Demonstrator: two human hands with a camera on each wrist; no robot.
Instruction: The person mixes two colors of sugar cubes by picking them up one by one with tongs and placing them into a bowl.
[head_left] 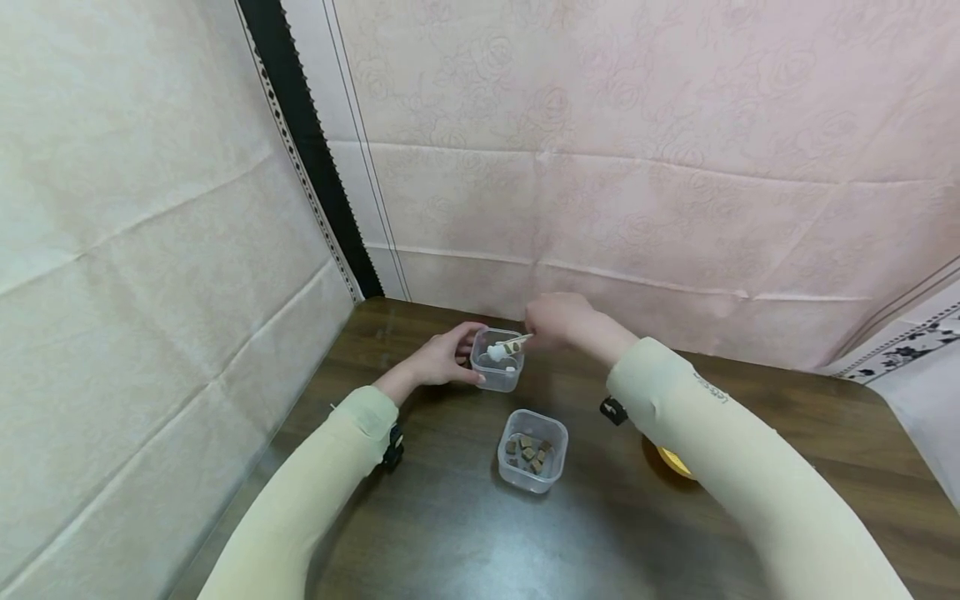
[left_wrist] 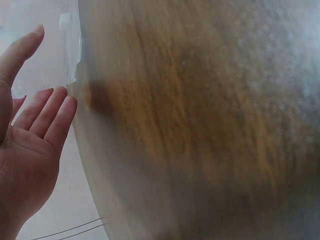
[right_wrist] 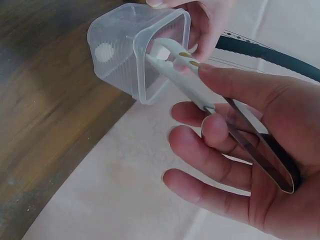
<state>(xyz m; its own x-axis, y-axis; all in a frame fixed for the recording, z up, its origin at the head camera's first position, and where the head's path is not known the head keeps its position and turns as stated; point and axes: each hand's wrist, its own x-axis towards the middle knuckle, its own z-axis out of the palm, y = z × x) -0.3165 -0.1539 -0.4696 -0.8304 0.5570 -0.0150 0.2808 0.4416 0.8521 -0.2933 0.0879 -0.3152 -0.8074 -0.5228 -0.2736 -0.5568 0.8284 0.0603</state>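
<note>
My left hand (head_left: 442, 357) holds a clear plastic container (head_left: 498, 383) from its left side, thumb at the near wall and fingers toward the back. In the right wrist view the container's mouth faces my right hand (right_wrist: 240, 145). That hand pinches small metal tongs (right_wrist: 177, 82) with white tips between thumb and fingers, while the other fingers curl loosely below. The tips reach into the container's mouth with a small white piece (right_wrist: 162, 52) between them; whether they grip it I cannot tell. Another white piece (right_wrist: 105, 52) lies inside, seen blurred through the wall.
A second clear container (head_left: 525, 482) with several brown cubes (head_left: 528, 454) stands nearer on the dark wooden table (head_left: 450, 533). A yellow object (head_left: 675, 462) is partly hidden by the right sleeve. Cloth-covered walls (head_left: 637, 225) rise behind and at the left.
</note>
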